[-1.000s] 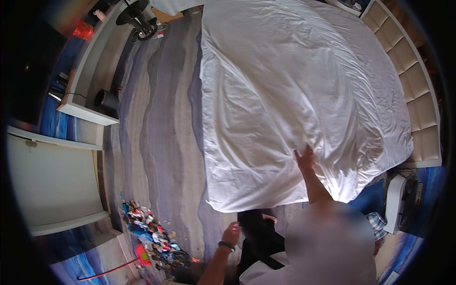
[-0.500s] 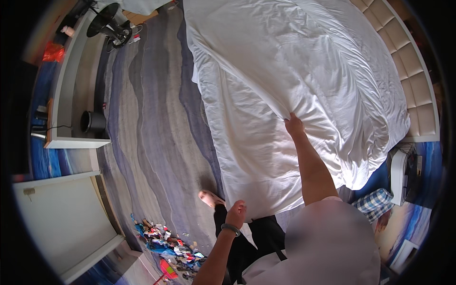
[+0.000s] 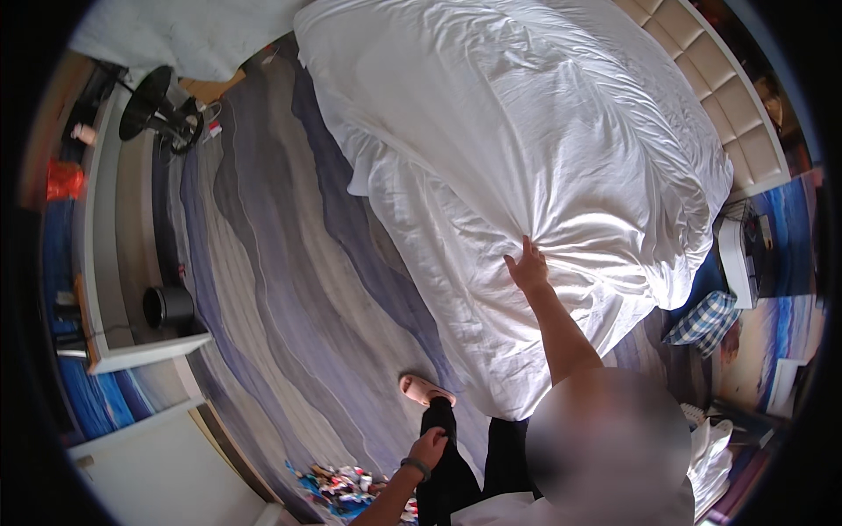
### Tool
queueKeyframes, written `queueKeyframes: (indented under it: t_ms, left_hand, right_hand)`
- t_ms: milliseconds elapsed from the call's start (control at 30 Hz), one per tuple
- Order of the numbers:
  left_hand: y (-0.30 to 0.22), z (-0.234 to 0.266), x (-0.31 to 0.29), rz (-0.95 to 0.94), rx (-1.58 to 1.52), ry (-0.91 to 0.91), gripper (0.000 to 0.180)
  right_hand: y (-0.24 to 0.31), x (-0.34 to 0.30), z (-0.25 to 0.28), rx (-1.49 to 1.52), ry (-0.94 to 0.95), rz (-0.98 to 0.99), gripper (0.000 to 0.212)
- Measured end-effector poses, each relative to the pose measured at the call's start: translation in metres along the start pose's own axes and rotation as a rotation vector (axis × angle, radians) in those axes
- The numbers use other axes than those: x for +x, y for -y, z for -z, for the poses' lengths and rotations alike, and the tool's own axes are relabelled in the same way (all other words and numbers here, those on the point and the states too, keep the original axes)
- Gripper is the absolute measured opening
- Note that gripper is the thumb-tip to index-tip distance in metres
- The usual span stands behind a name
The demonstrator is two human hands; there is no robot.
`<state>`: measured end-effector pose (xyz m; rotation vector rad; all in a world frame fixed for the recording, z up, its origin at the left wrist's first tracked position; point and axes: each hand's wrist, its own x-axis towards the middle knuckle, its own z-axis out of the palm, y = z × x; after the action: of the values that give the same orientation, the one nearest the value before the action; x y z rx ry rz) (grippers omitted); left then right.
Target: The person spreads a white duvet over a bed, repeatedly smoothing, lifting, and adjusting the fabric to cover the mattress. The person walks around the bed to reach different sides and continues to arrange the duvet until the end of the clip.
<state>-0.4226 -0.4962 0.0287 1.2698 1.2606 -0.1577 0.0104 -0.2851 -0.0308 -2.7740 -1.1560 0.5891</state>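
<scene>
A white duvet or sheet (image 3: 438, 114) covers the bed, rumpled, with creases running together near my right hand (image 3: 528, 268). That hand rests at the cloth with its thumb and forefinger apart, and the cloth is not bunched inside it. Over my dark-trousered leg, my left hand (image 3: 429, 447) is loosely curled with nothing seen in it. It is off the bedding and wears a dark band (image 3: 416, 468) at the wrist.
A padded beige headboard (image 3: 752, 145) stands at the bed's right. Striped carpet (image 3: 298, 289) runs along the left, with a litter pile (image 3: 346, 486) near my feet. A black fan (image 3: 162, 114), a dark bin (image 3: 168, 307) and a checked cloth (image 3: 706, 320) lie farther out.
My right hand has loosened from its grip on the white cloth and its fingers have spread. The bedding's near corner has shifted right, and the view has turned. My left hand stays low.
</scene>
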Motion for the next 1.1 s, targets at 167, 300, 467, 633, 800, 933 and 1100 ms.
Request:
queueKeyframes:
  t_ms: [167, 300, 467, 633, 800, 933, 1100]
  left_hand:
    - [0.035, 0.068, -0.004, 0.124, 0.121, 0.003, 0.029]
    - [0.007, 0.115, 0.015, 0.058, 0.23, -0.034, 0.03]
    - [-0.068, 0.146, 0.07, -0.258, 0.295, -0.097, 0.029]
    - [-0.16, 0.175, 0.129, -0.55, 0.379, -0.112, 0.031]
    - [-0.296, 0.241, 0.253, -0.643, 0.86, -0.084, 0.049]
    - [-0.408, 0.301, 0.375, -0.58, 1.233, -0.058, 0.065]
    - [-0.443, 0.36, 0.498, -0.378, 1.402, 0.096, 0.084]
  right_hand:
    - [0.009, 0.014, 0.001, -0.106, 0.107, -0.127, 0.084]
    - [0.011, 0.02, 0.005, -0.022, 0.171, -0.176, 0.071]
    - [0.012, 0.021, 0.009, 0.023, 0.211, -0.223, 0.068]
    - [0.015, 0.04, 0.007, -0.005, 0.301, -0.199, 0.068]
    - [-0.022, 0.085, 0.005, -0.028, 0.414, -0.06, 0.05]
    - [-0.021, 0.116, 0.02, 0.0, 0.587, -0.121, 0.054]
    - [0.001, 0.137, 0.02, -0.188, 0.586, -0.229, 0.058]
